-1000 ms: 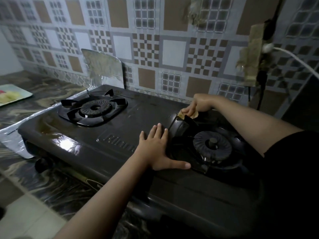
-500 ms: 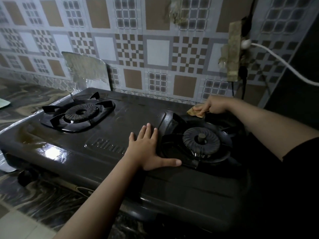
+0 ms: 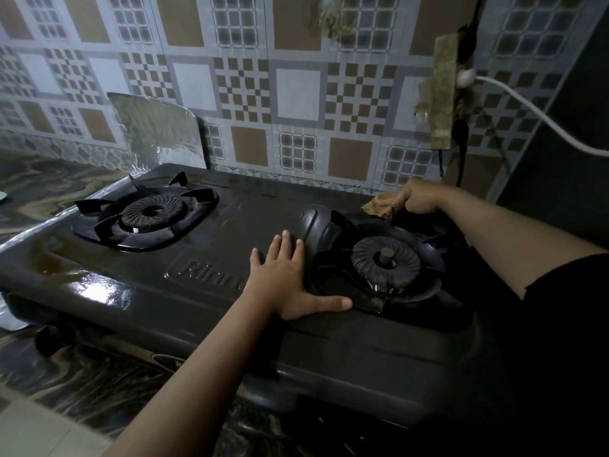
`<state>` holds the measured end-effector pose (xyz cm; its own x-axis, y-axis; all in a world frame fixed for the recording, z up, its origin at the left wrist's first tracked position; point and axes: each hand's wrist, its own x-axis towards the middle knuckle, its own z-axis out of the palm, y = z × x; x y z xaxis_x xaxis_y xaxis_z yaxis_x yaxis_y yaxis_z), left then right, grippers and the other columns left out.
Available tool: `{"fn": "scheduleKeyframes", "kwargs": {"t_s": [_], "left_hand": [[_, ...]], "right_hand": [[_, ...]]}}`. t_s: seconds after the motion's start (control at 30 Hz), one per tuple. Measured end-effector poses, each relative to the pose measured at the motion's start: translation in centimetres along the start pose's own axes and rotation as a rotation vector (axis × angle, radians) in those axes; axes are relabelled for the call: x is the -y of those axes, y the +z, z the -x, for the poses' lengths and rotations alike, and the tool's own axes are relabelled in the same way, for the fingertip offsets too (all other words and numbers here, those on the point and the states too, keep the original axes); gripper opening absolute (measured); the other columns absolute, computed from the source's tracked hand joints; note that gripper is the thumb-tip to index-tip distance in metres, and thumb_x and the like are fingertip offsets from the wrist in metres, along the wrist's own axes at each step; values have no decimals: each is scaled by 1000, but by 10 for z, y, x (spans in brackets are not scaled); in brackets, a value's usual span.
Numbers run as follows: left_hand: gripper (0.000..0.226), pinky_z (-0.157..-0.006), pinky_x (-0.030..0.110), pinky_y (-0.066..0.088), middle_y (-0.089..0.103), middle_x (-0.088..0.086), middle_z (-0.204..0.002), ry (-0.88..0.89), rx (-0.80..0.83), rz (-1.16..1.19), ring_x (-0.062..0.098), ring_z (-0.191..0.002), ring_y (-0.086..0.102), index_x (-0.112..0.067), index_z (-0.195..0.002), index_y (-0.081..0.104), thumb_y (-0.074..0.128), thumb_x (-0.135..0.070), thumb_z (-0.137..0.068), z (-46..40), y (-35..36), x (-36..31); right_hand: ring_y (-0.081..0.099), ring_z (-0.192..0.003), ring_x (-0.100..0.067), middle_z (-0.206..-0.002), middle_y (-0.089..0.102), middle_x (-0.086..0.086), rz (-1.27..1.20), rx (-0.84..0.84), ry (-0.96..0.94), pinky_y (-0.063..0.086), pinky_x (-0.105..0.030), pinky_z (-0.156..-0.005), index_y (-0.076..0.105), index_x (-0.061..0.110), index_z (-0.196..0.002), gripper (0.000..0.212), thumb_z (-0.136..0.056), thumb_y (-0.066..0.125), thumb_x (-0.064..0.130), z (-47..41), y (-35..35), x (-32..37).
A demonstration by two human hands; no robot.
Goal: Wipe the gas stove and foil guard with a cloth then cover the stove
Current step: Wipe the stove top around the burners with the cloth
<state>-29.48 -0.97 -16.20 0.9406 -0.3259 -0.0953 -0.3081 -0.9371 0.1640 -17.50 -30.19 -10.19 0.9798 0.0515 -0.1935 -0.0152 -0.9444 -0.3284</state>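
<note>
Grip: our right hand pinches the cloth at the stove back edge | left hand flat, bracing it | foil guard next, we reckon

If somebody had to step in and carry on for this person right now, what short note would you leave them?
Left hand: flat on the gas stove, fingers straight, steadying it between the two burners.
Right hand: grips the cloth at the stove's back edge, behind the right burner.
Foil guard: upright against the wall behind the left burner.
Done: cannot tell how much is wiped; wiping is under way at the right rear.
Left: the remaining stove top, the foil guard, then covering the stove. No cover in view.
</note>
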Motion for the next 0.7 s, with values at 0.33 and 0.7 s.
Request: {"fn": "scheduleKeyframes", "kwargs": {"t_s": [0.33,0.7], "left_hand": [[143,-117,57,-3,-15,11,-161,4,11,-7,24,-148,-14,-14,-154,-5,34,-101,-47,0,0,0],[142,-115,58,-3,-15,13,-160,16,26,-19,28,-148,-14,-11,-154,-6,33,-100,-49,2,-3,-2]], "right_hand": [[31,-141,-13,-147,43,2,8,49,-2,15,-23,-117,65,11,-120,56,-84,35,-20,16,2,-15],[37,-137,-20,-146,45,1,40,11,242,25,-26,-113,65,11,-121,35,-92,50,-3,78,-6,-50]]}}
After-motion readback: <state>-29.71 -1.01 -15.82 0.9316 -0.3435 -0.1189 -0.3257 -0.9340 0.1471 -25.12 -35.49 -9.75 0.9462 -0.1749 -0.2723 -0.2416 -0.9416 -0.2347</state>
